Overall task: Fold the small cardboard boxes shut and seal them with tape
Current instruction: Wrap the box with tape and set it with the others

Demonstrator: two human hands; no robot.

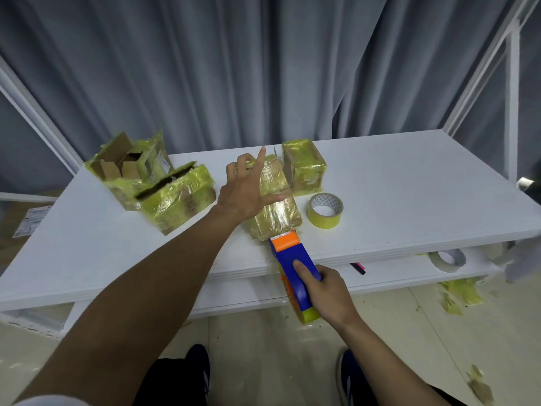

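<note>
Right hand (pixel 325 291) wrapping its grip round the blue-and-orange plastic tape dispenser (pixel 295 268), pulling a strip over the near edge of the box (pixel 275 206) mid-table (pixel 409 183). Left hand (pixel 248 189) pressing flat on the box top, index lifting, grip wide, holding nothing. Probably best keeping the pull low and straight, tension even, pinning the flaps. Glossy, crinkled yellow film on cardboard. Beyond: loose tape roll (pixel 325 210), sealed box (pixel 304 165), two gaping boxes (pixel 146 180) far left.
</note>
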